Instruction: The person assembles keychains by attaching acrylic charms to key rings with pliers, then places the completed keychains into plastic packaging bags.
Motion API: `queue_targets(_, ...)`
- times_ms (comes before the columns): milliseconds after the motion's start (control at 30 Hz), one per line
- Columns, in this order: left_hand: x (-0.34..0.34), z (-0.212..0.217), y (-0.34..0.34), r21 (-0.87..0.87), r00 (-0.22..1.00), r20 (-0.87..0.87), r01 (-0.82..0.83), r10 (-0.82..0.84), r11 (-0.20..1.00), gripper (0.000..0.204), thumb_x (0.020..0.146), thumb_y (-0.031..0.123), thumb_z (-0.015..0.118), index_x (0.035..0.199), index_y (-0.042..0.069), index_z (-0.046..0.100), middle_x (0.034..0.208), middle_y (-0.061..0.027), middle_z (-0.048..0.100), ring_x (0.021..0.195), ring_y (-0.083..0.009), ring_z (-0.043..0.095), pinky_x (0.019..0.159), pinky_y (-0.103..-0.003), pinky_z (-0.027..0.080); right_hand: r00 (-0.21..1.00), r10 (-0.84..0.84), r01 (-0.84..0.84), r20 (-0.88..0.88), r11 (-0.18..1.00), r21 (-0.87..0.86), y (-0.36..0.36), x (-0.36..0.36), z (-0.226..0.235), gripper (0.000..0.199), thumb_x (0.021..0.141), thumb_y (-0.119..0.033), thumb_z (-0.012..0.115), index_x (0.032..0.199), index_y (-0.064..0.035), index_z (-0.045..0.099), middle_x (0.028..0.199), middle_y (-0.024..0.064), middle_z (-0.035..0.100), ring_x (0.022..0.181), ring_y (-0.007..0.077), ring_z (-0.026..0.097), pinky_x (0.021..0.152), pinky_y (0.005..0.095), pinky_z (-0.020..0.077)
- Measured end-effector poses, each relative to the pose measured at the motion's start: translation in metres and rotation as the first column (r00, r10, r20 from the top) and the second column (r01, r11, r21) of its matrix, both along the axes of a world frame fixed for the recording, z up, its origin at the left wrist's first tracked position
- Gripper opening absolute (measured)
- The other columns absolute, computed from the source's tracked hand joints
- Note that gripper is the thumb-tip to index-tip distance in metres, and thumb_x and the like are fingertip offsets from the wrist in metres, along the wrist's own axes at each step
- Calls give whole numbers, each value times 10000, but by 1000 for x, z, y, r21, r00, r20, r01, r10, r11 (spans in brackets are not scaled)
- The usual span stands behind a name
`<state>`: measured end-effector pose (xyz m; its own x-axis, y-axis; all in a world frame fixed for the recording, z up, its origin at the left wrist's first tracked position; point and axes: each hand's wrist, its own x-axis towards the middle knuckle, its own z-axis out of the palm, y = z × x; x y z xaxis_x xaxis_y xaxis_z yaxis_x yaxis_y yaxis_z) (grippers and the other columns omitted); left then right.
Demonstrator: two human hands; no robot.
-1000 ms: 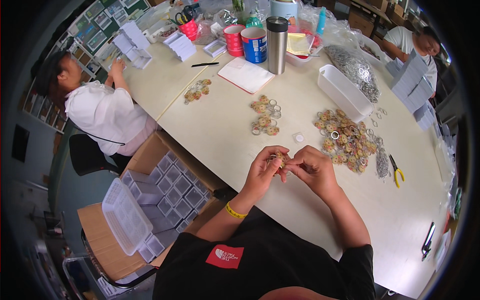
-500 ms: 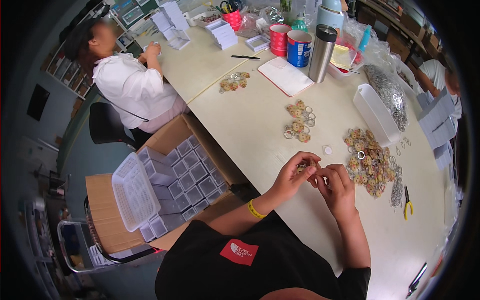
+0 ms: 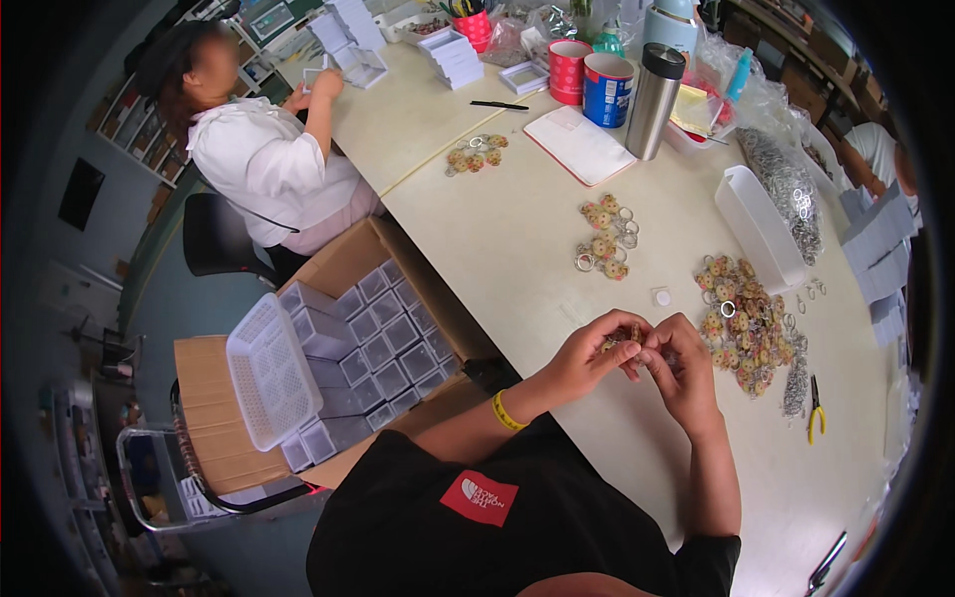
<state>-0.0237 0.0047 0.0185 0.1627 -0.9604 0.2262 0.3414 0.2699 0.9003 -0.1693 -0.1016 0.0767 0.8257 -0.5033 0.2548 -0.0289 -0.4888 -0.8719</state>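
Observation:
Over the near part of the table, my hands are together with fingers touching. My left hand (image 3: 587, 356) is closed around a small tan keychain charm (image 3: 636, 332), mostly hidden by fingers. My right hand (image 3: 688, 376) pinches at the same spot; what lies between its fingertips is too small to make out. To the right is a heap of keychain charms (image 3: 748, 320) with metal rings. A smaller group of keychains (image 3: 603, 239) lies ahead, beyond a small white square piece (image 3: 661, 297). Silver chains (image 3: 795, 376) lie beside the heap, next to yellow-handled pliers (image 3: 817, 410).
Left of the table, a cardboard box (image 3: 211, 398) holds clear boxes and a white basket (image 3: 267, 373). Further back stand a steel tumbler (image 3: 654, 104), cups, a notebook (image 3: 579, 147) and a white bin (image 3: 761, 229). A person in white (image 3: 269, 169) sits at far left.
My hands have shifted slightly right and stay pressed together, with the right fingers bent differently. The view has moved a little. The person at left has raised their hands and holds a white frame-like piece.

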Motion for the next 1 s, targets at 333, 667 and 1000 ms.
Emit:
queue_targets(333, -12, -5, 6, -27, 996, -24, -85, 84, 996, 288, 1045, 149, 466, 1290, -3, 475, 1157, -110, 563, 931, -133, 601, 803, -331, 584, 987, -139, 159, 80, 897, -413, -9, 6, -11, 181, 843, 67, 656, 905, -8, 503, 866, 127, 518, 748, 253, 561, 597, 352, 470)
queue_targets(667, 3, -2, 6, -30, 965, -234, -128, 117, 991, 359, 1045, 320, 480, 1258, 31, 505, 1044, -97, 595, 801, -111, 584, 674, -282, 540, 982, -167, 94, 87, 836, 540, -15, 0, 2, 147, 983, 32, 388, 1075, -81, 402, 984, 107, 625, 593, 59, 478, 459, 176, 326)
queue_targets(1000, -11, -4, -2, 51, 985, -118, -117, 122, 992, 336, 1031, 289, 521, 1211, 6, 513, 1042, -72, 613, 758, -100, 592, 637, -246, 487, 992, -125, 124, -1, 991, -47, 14, 3, -22, 201, 934, -107, 669, 1074, -22, 552, 780, 13, 532, 649, 74, 481, 579, 255, 441)
